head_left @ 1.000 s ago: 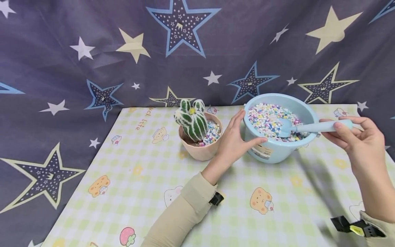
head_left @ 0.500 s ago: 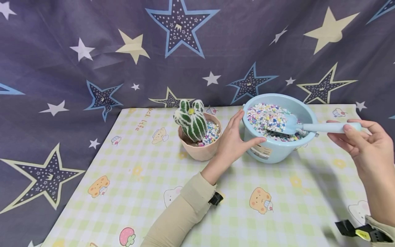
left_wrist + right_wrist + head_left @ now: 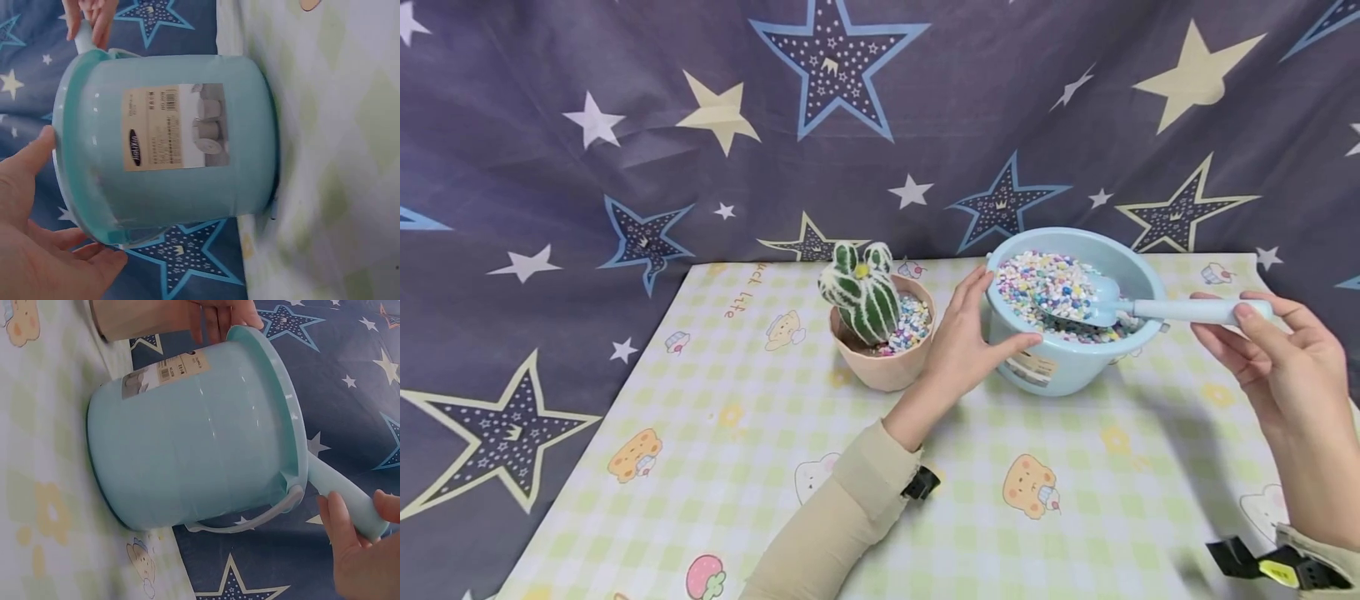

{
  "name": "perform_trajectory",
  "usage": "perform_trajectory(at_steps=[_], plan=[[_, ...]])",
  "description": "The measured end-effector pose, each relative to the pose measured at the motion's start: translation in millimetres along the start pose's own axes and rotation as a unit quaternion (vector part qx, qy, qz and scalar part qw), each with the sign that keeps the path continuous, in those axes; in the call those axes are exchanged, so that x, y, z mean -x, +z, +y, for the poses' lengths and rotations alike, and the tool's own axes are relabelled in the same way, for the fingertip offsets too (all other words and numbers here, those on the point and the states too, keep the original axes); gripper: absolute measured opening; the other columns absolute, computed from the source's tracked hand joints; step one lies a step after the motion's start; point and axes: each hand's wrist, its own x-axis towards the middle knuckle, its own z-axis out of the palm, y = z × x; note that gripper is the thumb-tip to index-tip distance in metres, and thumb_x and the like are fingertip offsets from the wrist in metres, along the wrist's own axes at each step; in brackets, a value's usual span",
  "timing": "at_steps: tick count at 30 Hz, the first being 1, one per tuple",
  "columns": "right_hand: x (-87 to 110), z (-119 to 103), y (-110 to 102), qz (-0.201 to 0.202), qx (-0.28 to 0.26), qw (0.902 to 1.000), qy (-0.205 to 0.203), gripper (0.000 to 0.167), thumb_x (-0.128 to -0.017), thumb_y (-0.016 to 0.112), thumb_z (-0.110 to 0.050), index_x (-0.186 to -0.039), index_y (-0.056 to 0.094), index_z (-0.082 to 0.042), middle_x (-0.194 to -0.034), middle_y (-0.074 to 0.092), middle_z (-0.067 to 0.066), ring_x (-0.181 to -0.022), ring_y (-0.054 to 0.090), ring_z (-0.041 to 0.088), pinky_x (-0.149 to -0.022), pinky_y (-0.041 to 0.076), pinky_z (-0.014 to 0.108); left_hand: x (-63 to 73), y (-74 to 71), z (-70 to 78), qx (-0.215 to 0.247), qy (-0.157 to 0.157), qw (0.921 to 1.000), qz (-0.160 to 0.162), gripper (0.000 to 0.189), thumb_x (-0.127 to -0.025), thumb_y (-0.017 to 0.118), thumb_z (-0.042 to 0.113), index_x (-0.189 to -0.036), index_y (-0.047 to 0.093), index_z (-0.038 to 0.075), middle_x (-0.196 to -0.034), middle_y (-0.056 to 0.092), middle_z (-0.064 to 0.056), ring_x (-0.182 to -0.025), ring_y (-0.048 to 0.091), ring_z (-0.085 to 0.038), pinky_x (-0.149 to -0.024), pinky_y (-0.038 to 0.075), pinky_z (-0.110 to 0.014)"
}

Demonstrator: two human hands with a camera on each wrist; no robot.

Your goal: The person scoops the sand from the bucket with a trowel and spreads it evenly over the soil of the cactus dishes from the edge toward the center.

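Observation:
A light blue bucket [image 3: 1052,367] with a printed label stands upright, holding small multicoloured pebbles [image 3: 1037,279]. My left hand [image 3: 957,346] rests against its left side, fingers fairly straight and thumb spread along the front rim. In the right wrist view, the bucket's handle [image 3: 250,522] hangs down its side. My right hand [image 3: 1288,358] grips the end of a pale blue scoop [image 3: 1180,311] between thumb and fingers, with the shaft across the right rim. Pebbles heap against and over the scoop's blade, inside the bucket. Left of my left hand, a pinkish pot [image 3: 880,371] holds a green cactus [image 3: 871,308].
Colourful pebbles [image 3: 912,325] also lie in the pot, covering its right part beside the cactus. A checked cloth [image 3: 737,500] with cartoon prints covers the table. Behind the table's far edge hangs a dark curtain [image 3: 820,179] with stars.
My right hand has drawn the scoop a little to the right, and pebbles are now heaped on its blade. My left hand, the bucket and the pot have kept their places.

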Motion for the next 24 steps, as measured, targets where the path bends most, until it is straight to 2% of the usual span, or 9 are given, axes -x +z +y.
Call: perform_trajectory(at_steps=[6,12,18,23,24], plan=[[-1.1,1,1,0.005,-0.022,0.9997,0.011,0.018,-0.097,0.043,0.017,-0.104,0.059,0.013,-0.11,0.072,0.028,-0.09,0.074,0.04,-0.077,0.06,0.044,5.9,-13.2,9.8,-0.013,0.027,0.9995,0.004,0.09,-0.084,0.078,0.045,-0.155,0.034,0.011,-0.164,0.029,-0.003,-0.15,0.033,-0.024,-0.122,0.034,-0.042],[-4.3,2,3,0.005,-0.047,0.9987,0.021,0.017,-0.097,0.042,0.016,-0.105,0.057,0.014,-0.109,0.071,0.029,-0.092,0.073,0.042,-0.077,0.06,0.046,13.1,-35.4,22.1,-0.006,0.052,0.9986,0.001,0.08,-0.087,0.076,0.043,-0.153,0.039,0.016,-0.16,0.038,0.0,-0.148,0.036,-0.018,-0.121,0.035,-0.041],[-8.7,2,10,-0.008,-0.065,0.9974,0.031,0.019,-0.099,0.039,0.015,-0.107,0.056,0.015,-0.106,0.071,0.031,-0.095,0.072,0.044,-0.078,0.06,0.048,22.0,-59.3,30.6,0.013,0.082,0.9966,-0.002,0.067,-0.089,0.075,0.04,-0.147,0.048,0.019,-0.16,0.037,0.004,-0.148,0.036,-0.014,-0.12,0.036,-0.039],[-11.6,4,16,-0.02,-0.057,0.9975,0.037,0.021,-0.099,0.039,0.014,-0.107,0.059,0.016,-0.103,0.071,0.032,-0.095,0.072,0.043,-0.079,0.06,0.047,30.9,-78.0,37.5,0.018,0.105,0.9941,0.021,0.059,-0.089,0.076,0.037,-0.141,0.055,0.018,-0.157,0.041,0.005,-0.145,0.039,-0.012,-0.12,0.037,-0.037],[-12.1,5,17,-0.022,-0.055,0.9975,0.039,0.021,-0.099,0.04,0.014,-0.106,0.059,0.016,-0.102,0.072,0.032,-0.095,0.072,0.043,-0.079,0.06,0.047,32.9,-81.9,38.8,0.022,0.109,0.9934,0.028,0.058,-0.089,0.076,0.036,-0.14,0.056,0.018,-0.156,0.042,0.005,-0.141,0.044,-0.012,-0.115,0.042,-0.038]])
